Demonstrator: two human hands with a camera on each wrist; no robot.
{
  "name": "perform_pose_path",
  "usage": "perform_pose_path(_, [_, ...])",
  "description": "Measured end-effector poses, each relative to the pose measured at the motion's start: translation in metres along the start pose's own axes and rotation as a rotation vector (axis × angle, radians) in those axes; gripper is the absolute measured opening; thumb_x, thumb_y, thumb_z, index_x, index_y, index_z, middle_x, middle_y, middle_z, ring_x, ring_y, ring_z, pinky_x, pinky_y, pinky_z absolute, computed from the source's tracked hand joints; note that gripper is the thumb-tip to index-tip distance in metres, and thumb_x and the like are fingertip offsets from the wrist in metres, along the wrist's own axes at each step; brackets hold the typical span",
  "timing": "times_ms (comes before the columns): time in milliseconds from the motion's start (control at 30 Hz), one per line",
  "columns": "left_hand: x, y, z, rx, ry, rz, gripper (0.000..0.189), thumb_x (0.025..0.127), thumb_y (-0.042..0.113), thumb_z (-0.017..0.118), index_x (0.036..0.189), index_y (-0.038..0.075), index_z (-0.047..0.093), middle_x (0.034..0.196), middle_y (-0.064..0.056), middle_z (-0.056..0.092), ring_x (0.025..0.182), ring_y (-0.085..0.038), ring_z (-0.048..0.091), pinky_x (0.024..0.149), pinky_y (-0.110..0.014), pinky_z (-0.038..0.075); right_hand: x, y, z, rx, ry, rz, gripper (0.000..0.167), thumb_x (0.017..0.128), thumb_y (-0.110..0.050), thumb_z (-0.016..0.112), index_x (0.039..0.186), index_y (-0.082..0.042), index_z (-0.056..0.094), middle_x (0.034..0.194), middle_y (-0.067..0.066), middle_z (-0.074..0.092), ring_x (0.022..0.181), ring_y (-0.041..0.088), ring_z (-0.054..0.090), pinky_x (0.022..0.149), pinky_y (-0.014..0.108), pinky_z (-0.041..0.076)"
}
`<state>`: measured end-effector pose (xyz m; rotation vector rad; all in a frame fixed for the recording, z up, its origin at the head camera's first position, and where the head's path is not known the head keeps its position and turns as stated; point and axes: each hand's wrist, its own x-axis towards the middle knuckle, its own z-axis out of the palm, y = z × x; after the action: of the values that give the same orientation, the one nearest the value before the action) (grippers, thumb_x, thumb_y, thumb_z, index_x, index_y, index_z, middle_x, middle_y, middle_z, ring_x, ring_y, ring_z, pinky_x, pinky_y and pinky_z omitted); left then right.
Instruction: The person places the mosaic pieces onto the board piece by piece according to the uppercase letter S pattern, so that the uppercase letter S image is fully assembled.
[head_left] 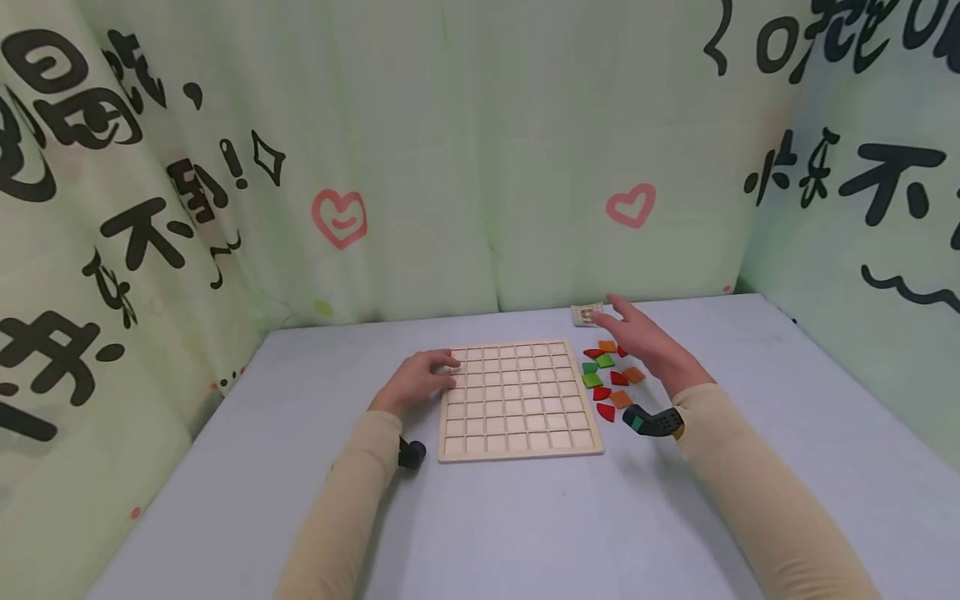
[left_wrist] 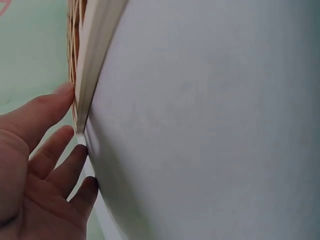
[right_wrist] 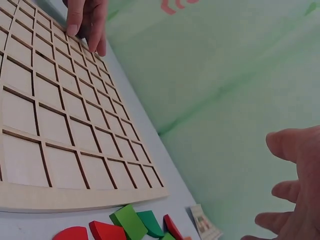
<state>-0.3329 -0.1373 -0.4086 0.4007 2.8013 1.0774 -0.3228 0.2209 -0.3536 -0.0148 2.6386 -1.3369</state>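
A square wooden grid board point(head_left: 517, 400) lies flat on the table, its compartments bare. My left hand point(head_left: 422, 379) rests at the board's left edge; in the left wrist view its thumb point(left_wrist: 42, 112) touches the rim and the other fingers spread loosely beside it. My right hand point(head_left: 645, 333) hovers with spread fingers over the table to the right of the board, holding nothing. Below and beside it lie several small flat pieces: red ones point(head_left: 606, 412), orange ones point(head_left: 621, 399) and green ones point(head_left: 592, 380). A small patterned card or block point(head_left: 585, 315) sits just beyond the right fingertips.
The white table point(head_left: 510, 525) ends in front of a pale green curtain point(head_left: 480, 167) with dark lettering and red hearts. More curtain hangs at both sides. Each wrist wears a dark camera, such as the right wrist camera point(head_left: 651, 421).
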Motion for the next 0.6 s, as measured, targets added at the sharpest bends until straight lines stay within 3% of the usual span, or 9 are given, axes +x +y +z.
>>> perform_pose_path(333, [-0.001,0.0,-0.01,0.052,-0.063,0.028,0.03,0.088,0.012,0.07,0.117,0.004,0.07,0.148,-0.01,0.047,0.142,-0.031,0.033,0.116,-0.043,0.026,0.006,0.002,-0.001,-0.026,0.036,-0.018,0.083,0.099,-0.05,0.047,0.158,-0.015,-0.001,0.161,0.023,0.003,0.144,0.047,0.011,0.109,0.067,0.023])
perform_pose_path(600, [-0.001,-0.006,-0.012,0.04,-0.109,-0.007,0.037,0.086,0.016,0.074,0.121,0.007,0.068,0.151,-0.005,0.044,0.144,-0.028,0.029,0.116,-0.043,0.025,0.009,0.019,-0.007,-0.067,0.081,-0.022,0.072,0.1,-0.041,0.049,0.157,-0.014,0.014,0.16,0.023,0.012,0.142,0.049,0.014,0.105,0.07,0.028])
